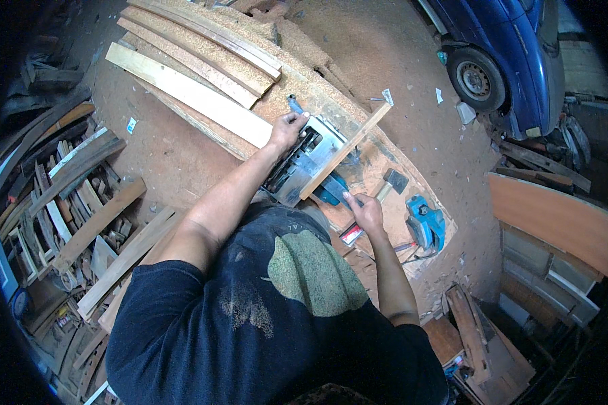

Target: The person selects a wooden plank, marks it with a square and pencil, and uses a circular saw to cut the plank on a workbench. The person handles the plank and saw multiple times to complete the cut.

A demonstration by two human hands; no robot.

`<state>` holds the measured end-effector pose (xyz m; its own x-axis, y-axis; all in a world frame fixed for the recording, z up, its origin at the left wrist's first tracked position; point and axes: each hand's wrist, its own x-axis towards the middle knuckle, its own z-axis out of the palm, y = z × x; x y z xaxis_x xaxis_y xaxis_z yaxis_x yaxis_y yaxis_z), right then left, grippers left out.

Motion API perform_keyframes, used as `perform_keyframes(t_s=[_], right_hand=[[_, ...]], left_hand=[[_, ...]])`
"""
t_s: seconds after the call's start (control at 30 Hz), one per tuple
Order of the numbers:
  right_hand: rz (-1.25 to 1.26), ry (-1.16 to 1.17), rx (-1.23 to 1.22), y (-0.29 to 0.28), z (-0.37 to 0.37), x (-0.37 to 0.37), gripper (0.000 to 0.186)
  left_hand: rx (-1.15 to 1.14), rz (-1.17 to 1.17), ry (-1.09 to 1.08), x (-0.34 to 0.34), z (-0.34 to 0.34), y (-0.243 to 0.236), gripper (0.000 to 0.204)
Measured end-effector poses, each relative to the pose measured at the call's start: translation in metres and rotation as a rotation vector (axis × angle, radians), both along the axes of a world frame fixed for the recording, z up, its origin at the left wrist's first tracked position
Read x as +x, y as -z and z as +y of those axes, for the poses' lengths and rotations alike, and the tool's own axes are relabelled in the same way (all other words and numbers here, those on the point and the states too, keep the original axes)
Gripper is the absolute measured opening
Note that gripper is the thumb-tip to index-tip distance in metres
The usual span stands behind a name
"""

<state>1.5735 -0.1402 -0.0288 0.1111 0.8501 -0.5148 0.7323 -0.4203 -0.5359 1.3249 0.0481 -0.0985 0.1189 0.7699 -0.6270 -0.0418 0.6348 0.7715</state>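
The left hand (pixel 288 127) gripped the far end of the metal planer (pixel 305 162) on the sawdust-covered bench (pixel 304 50); the right hand (pixel 365 210) rested fingers on its near side, grip unclear. A wooden strip (pixel 348 148) lay across the planer, a mallet (pixel 390 182) and blue power tool (pixel 425 226) just beside

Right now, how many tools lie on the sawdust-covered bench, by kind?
Upturned power planer, under the left hand and the wood strip: 1
Blue power planer: 1
Hammer, beyond the right hand: 1
Total: 3
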Motion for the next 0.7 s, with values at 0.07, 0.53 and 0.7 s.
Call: perform_keyframes(t_s=[0.07, 0.53, 0.7], right_hand=[[-0.003, 0.012, 0.043, -0.007, -0.005, 0.0, 0.05], [-0.731, 0.536, 0.17, 0.066, -0.155, 0.136, 0.04], [0.075, 0.556, 0.358, 0.121, -0.094, 0.127, 0.045]], left_hand=[[0.016, -0.023, -0.011, 0.0, -0.001, 0.009, 0.032], [0.02, -0.021, -0.038, 0.004, -0.007, 0.005, 0.032], [0.015, -0.011, -0.002, 0.003, -0.006, 0.0, 0.03]])
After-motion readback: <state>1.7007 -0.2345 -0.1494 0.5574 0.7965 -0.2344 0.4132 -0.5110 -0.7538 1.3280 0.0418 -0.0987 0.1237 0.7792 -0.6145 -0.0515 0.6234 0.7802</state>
